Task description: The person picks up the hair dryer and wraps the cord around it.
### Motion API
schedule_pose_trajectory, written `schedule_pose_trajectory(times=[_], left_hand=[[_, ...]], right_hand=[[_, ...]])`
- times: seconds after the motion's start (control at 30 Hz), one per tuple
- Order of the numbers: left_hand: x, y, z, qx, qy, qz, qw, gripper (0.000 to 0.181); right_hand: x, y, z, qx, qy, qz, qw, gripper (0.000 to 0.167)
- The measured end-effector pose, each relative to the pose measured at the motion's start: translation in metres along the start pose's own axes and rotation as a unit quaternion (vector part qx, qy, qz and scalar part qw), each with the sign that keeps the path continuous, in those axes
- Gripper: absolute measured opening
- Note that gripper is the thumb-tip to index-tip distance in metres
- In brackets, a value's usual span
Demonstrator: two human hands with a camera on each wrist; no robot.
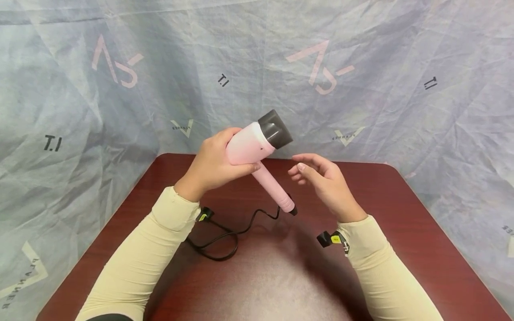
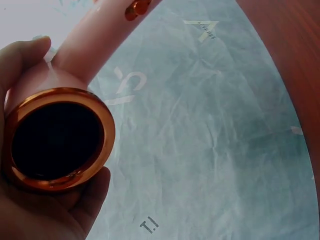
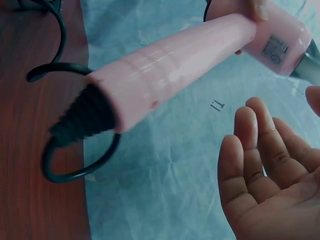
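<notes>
A pink hair dryer is held up above the table by my left hand, whose thumb and fingers wrap around the rear of its barrel. Its dark nozzle points up and to the right, while the handle slants down to the right. In the left wrist view, the copper-coloured ring around the dryer's back end faces the camera. My right hand hovers to the right of the handle, apart from it, fingers loosely bent and holding nothing. The right wrist view shows its fingers beside the dryer.
A black cord runs from the handle's end and loops on the dark red table near the left wrist. Behind the table hangs a wrinkled grey printed cloth. Small black devices are strapped at both wrists.
</notes>
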State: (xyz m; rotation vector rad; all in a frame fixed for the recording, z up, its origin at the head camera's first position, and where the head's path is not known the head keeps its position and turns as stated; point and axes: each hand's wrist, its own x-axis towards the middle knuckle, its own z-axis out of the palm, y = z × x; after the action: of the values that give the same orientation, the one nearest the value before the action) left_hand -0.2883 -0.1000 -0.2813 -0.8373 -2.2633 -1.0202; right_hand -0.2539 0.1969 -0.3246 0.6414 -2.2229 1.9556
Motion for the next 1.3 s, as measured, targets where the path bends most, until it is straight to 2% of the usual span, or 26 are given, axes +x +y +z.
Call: schedule_pose_trajectory(times=[0.33, 0.5, 0.63, 0.83, 1.0, 1.3], left_hand=[[-0.004, 0.001, -0.003, -0.041, 0.068, -0.017, 0.9967, 0.069], [-0.006, 0.001, -0.003, -0.063, 0.097, -0.032, 0.9927, 0.072], [-0.006, 0.000, -0.003, -0.082, 0.116, -0.036, 0.9892, 0.071], [-0.012, -0.001, -0.004, -0.121, 0.136, -0.046, 0.9821, 0.069], [-0.015, 0.000, -0.003, -0.171, 0.155, -0.063, 0.9711, 0.069], [-0.016, 0.002, 0.002, -0.226, 0.199, -0.039, 0.9527, 0.060]], right_hand=[[-0.003, -0.002, -0.004, -0.005, 0.051, -0.064, 0.9966, 0.028], [-0.007, -0.004, -0.011, 0.016, 0.091, -0.086, 0.9919, 0.029], [-0.009, -0.005, -0.015, 0.042, 0.107, -0.090, 0.9893, 0.029], [-0.012, -0.005, -0.016, 0.068, 0.091, -0.079, 0.9904, 0.030], [-0.015, -0.007, -0.018, 0.061, 0.070, -0.076, 0.9927, 0.029], [-0.017, -0.008, -0.025, 0.039, 0.057, -0.091, 0.9935, 0.028]])
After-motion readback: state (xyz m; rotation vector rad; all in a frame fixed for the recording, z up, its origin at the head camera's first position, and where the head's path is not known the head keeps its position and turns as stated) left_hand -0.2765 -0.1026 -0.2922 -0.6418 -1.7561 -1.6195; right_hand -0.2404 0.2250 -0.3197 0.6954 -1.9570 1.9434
